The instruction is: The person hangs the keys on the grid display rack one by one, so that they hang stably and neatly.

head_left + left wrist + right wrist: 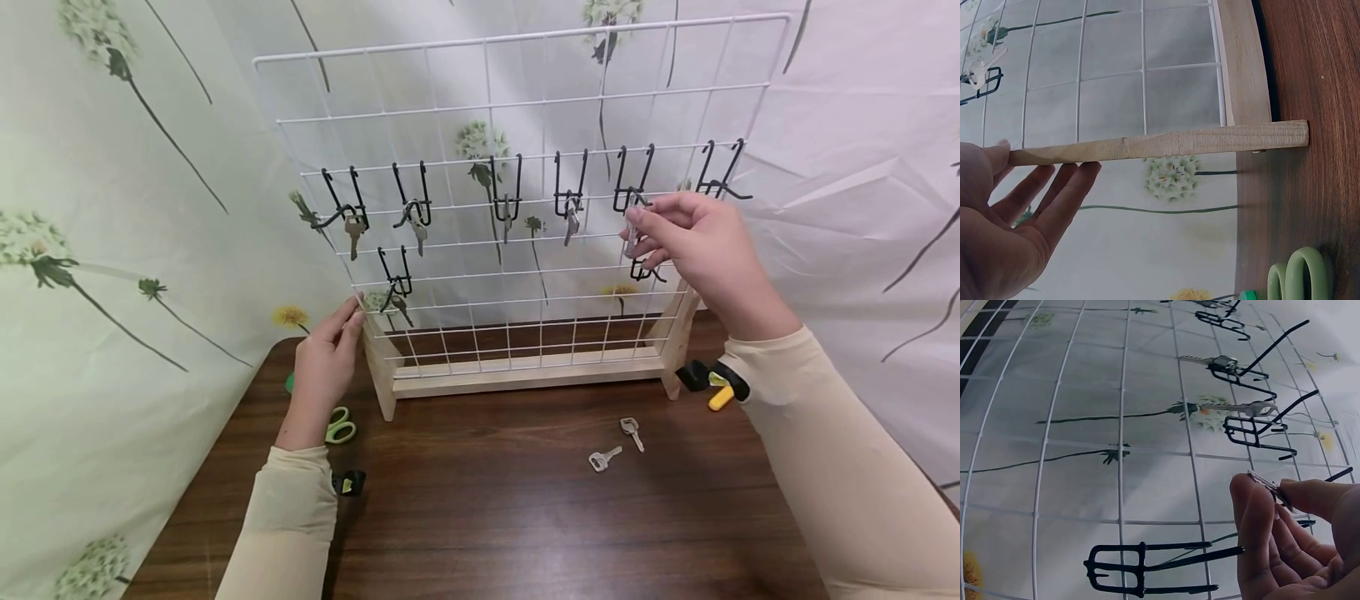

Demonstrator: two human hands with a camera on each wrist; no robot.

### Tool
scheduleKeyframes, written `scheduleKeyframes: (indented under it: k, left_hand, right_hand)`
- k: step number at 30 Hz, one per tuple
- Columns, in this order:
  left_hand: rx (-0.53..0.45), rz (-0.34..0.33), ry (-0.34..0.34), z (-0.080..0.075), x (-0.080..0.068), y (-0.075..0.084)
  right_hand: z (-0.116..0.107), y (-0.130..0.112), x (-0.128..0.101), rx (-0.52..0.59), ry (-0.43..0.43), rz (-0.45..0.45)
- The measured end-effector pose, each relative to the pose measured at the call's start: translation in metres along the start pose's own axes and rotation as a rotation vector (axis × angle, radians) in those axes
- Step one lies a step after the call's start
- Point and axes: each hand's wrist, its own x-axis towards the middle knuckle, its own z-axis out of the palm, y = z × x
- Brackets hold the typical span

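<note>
Now the right hand (693, 242) pinches a key (632, 236) at the wire rack's (525, 108) fifth top hook (632, 187); the left hand (330, 354), fingers straight, steadies the rack's wooden post (1166, 142). Five keys hang already; two spare keys (618, 446) lie on the table (487, 517) before the rack, probably still to hang.

Wearing long, close-fitting cream sleeves on both arms, each ending at the wrist. Leaving the left hand (324, 363) and right hand (701, 250) bare, without gloves. Carrying a black strap with yellow parts around each wrist, over the cuff.
</note>
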Motion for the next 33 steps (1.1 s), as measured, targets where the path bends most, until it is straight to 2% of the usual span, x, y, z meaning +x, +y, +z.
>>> scheduleKeyframes:
  k: [7, 13, 17, 21, 25, 33]
  left_hand:
    - [-0.011, 0.003, -0.007, 0.002, 0.001, 0.002]
    - [-0.007, 0.002, -0.004, 0.004, 0.0, 0.001]
    - [-0.006, -0.006, -0.002, 0.003, -0.001, 0.0]
    - [-0.004, -0.004, 0.003, 0.004, -0.001, -0.002]
    - [-0.002, 0.009, 0.011, 0.004, -0.001, -0.002]
    - [-0.006, 0.004, 0.008, 0.001, -0.001, 0.0]
  right_hand:
    - [-0.002, 0.006, -0.006, -0.105, 0.04, 0.009]
    - [-0.004, 0.002, -0.033, -0.245, 0.145, -0.104]
    - [0.002, 0.005, -0.055, -0.227, 0.187, -0.203]
    - [0.012, 0.016, -0.076, -0.2, 0.131, -0.228]
    - [0.02, 0.037, -0.089, -0.237, 0.018, -0.13]
    - [0.024, 0.103, -0.085, -0.326, -0.327, 0.229]
